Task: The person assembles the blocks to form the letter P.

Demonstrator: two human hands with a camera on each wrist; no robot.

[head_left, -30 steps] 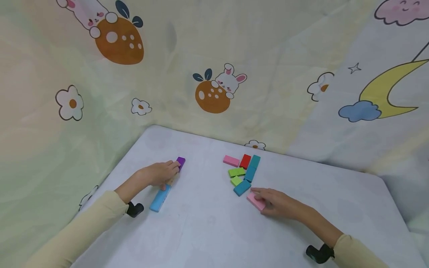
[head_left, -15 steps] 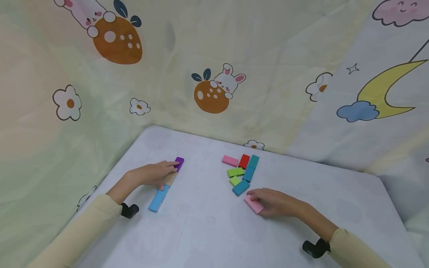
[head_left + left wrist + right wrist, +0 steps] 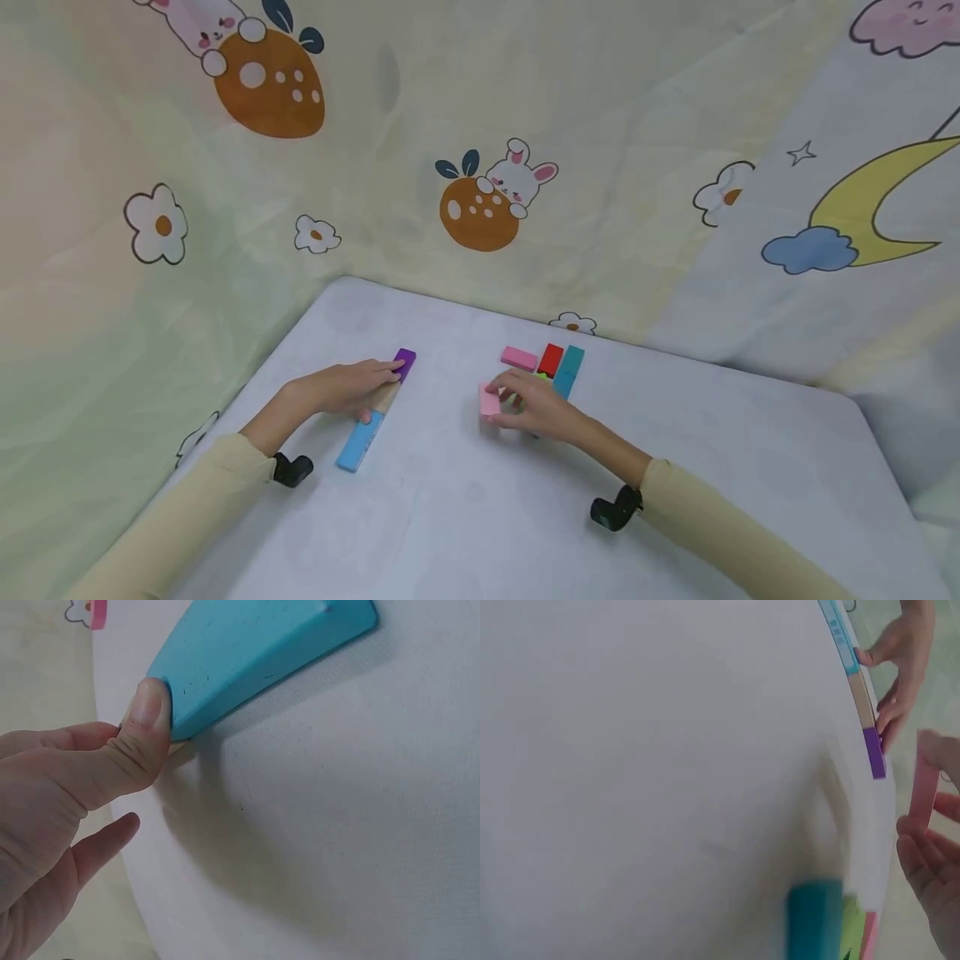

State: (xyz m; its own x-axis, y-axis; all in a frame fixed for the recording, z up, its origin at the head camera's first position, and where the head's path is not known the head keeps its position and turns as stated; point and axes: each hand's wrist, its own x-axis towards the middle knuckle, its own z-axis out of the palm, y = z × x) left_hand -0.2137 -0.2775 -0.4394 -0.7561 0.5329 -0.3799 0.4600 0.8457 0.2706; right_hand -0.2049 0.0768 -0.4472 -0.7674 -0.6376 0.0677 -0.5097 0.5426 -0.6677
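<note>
Right hand (image 3: 543,408): thumb and fingers pinch a pink rectangular block (image 3: 490,402), held above the white surface (image 3: 465,517). Past it, a second pink rectangular block (image 3: 519,358) lies near a red rectangular block (image 3: 551,359), itself beside teal rectangular blocks (image 3: 570,364). Left hand (image 3: 341,390): fingers extended over a row, thumb touching a long light-blue block (image 3: 360,442), fingertips on a purple block (image 3: 406,360), tan block (image 3: 387,397) between.

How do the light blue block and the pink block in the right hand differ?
The light blue block lies on the table; the pink block is held above it. The left hand touches the light blue block with its thumb; the right hand pinches the pink block. Both are rectangular.
</note>
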